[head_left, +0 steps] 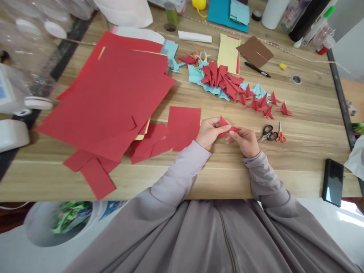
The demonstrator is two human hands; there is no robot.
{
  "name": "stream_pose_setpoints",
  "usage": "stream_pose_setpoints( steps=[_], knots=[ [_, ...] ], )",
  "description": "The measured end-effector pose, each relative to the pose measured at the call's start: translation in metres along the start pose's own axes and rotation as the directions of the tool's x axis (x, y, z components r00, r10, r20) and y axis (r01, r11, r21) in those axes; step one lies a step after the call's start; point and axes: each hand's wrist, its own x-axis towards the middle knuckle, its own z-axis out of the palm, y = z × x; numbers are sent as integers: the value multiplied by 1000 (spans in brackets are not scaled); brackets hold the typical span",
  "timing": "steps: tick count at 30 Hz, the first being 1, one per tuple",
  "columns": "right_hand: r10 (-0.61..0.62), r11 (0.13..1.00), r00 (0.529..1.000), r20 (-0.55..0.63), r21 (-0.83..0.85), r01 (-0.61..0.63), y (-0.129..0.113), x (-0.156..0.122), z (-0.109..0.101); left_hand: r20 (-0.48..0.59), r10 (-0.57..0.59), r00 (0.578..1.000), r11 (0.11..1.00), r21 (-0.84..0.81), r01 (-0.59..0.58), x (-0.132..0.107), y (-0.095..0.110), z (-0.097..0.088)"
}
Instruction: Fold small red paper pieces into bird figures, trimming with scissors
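Note:
Both my hands meet over the wooden table (298,167) near its front edge, pinching a small folded piece of red paper (224,122). My left hand (209,132) grips its left side, fingers curled. My right hand (245,141) holds the right end, fingers closed round it. A square red sheet (183,127) lies flat just left of my left hand. Orange-handled scissors (272,134) lie just right of my right hand.
A row of folded red and blue paper cranes (236,89) runs behind my hands. Large red sheets (113,91) and scraps cover the left. A black pen (257,69), yellow paper (228,53) and brown paper (255,51) lie further back. A phone (332,182) rests at the right front edge.

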Motion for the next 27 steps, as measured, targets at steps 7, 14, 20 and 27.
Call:
stream_pose_setpoints(
  steps=[7, 14, 20, 27],
  knots=[
    [55, 992, 998, 8, 111, -55, 0, 0, 1, -42, 0, 999, 999, -38, -2, 2, -1, -1],
    [-72, 994, 984, -162, -97, 57, -3, 2, -3, -9, 24, 1000, 1000, 18, -24, -1, -1, 2],
    [-61, 996, 979, -196, -80, 46, 2, 2, -3, 60, 18, 998, 998, 59, -22, -1, -2, 0],
    [-88, 996, 980, -177, 5, 91, 4, 4, -6, 50, -52, 997, 997, -52, 54, -1, -1, 0]
  ],
)
